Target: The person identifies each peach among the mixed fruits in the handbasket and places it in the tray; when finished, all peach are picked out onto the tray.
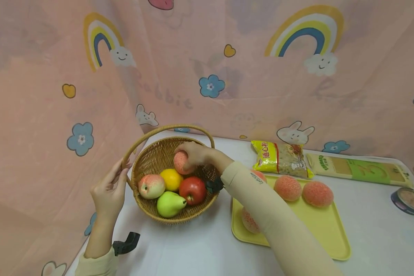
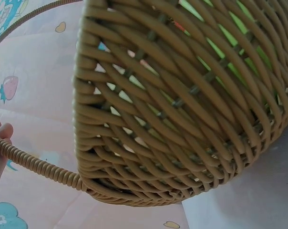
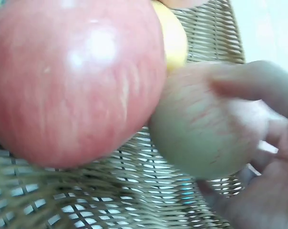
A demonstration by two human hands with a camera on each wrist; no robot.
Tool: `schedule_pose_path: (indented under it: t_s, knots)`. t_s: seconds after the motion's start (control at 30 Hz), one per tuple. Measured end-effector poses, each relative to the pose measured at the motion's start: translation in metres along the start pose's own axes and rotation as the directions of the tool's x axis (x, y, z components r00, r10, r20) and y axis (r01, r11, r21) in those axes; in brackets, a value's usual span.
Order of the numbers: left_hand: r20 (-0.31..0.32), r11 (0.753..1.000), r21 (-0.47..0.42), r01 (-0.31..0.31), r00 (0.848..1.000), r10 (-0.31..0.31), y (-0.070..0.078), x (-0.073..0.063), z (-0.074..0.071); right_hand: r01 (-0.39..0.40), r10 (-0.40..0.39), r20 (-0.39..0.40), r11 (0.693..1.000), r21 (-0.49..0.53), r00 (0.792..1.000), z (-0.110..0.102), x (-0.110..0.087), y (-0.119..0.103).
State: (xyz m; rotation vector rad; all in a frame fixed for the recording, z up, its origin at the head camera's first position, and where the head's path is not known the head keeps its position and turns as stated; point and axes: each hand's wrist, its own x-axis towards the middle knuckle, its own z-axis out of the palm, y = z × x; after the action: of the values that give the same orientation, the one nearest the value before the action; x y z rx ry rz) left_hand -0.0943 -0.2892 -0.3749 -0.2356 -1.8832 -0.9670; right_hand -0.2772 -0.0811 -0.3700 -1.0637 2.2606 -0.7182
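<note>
A wicker basket (image 1: 177, 220) stands on the white table, its arched handle (image 1: 165, 128) raised. My left hand (image 1: 108, 189) pinches that handle at its left side; fingertips on it show in the left wrist view. Inside the basket, my right hand (image 1: 196, 153) grips a pinkish, speckled peach (image 1: 181, 161). The right wrist view shows this peach (image 3: 206, 124) between thumb and fingers, close beside a large red apple (image 3: 72, 81). Below it in the basket lie a yellow lemon-like fruit (image 1: 171, 179), a pale peach (image 1: 151, 186) and a green pear (image 1: 170, 204).
To the right, a yellow tray (image 1: 317, 234) bears several pink speckled peaches (image 1: 318, 194), partly hidden by my right sleeve. Behind it lie a yellow food packet (image 1: 281, 159) and a long green-and-beige packet (image 1: 360, 168). A round tin (image 1: 410, 200) sits at the far right.
</note>
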Motion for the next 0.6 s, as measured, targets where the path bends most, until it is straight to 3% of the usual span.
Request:
schedule_pose_path:
  t_s: [0.13,0.6]
  knots:
    - [-0.005,1.000,0.015,-0.003,1.000,0.003,-0.001,-0.001,0.000,0.051,-0.052,-0.049,0.998,-0.023,0.997,-0.005,0.000,-0.007]
    - [-0.026,1.000,0.025,0.017,1.000,-0.016,-0.004,-0.003,0.000,0.197,-0.196,-0.014,0.979,0.049,0.980,-0.016,-0.027,-0.026]
